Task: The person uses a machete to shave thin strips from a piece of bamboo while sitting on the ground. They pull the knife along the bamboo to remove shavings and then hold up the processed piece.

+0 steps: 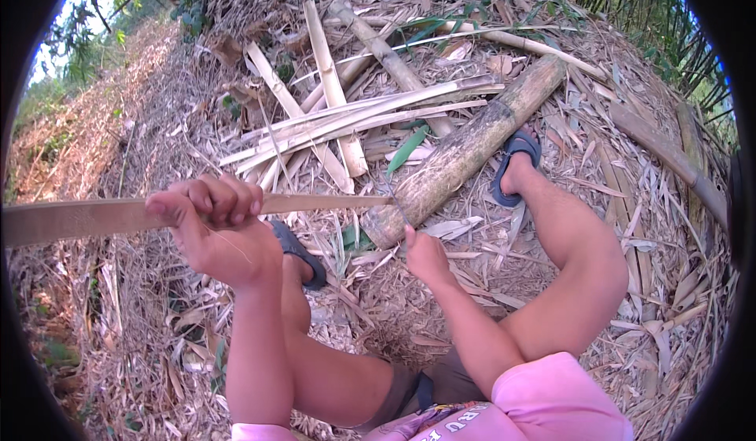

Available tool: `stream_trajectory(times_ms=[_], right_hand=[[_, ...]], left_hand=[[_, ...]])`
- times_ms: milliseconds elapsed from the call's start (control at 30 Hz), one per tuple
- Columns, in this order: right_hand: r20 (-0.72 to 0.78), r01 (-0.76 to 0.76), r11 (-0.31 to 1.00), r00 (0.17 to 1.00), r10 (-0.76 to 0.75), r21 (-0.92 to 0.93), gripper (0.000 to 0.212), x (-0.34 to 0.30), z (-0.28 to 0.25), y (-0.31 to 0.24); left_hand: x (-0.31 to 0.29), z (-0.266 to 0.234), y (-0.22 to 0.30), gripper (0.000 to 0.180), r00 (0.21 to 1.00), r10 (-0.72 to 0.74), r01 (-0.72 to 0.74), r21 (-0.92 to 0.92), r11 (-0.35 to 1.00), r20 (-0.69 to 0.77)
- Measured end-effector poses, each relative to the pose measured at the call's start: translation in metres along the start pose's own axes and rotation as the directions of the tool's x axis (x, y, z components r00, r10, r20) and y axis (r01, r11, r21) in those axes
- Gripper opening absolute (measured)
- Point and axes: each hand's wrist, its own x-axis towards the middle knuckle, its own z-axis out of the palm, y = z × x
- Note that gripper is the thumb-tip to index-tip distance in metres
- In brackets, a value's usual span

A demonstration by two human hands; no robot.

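My left hand (214, 232) is raised, with its fingers wrapped round a long flat bamboo strip (87, 220). The strip runs from the left edge of the view to the near end of a thick bamboo log (480, 138) on the ground. Lower and to the right, my right hand (428, 257) is closed round a knife; its handle is hidden in the fist. The thin dark knife blade (398, 207) meets the strip's far end beside the log. Whether the blade cuts into the strip, I cannot tell.
Split bamboo strips (339, 126) lie crossed in a pile beyond my hands. Another bamboo pole (669, 153) lies at the right. My sandalled feet stand on either side of the log's near half. Dry leaves (197, 323) cover the sloping ground.
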Motion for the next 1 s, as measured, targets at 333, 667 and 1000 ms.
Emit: stream_trajectory(times_ms=[333,667,1000], right_hand=[[0.241,-0.120,0.975,0.968,0.072,0.189,0.056,-0.034,-0.026,-0.071],[0.069,-0.052,0.982,0.997,0.040,0.183,0.052,-0.014,-0.009,-0.027],[0.087,-0.154,0.986,0.983,0.160,-0.069,0.060,-0.013,-0.012,-0.014]], left_hand=[[0.004,-0.015,0.006,0.035,0.996,-0.053,0.055,0.016,0.998,-0.066],[0.013,-0.010,0.004,0.033,0.990,-0.044,0.049,0.034,0.998,-0.131],[0.015,-0.011,0.006,0.035,0.978,-0.043,0.057,0.063,0.996,-0.206]])
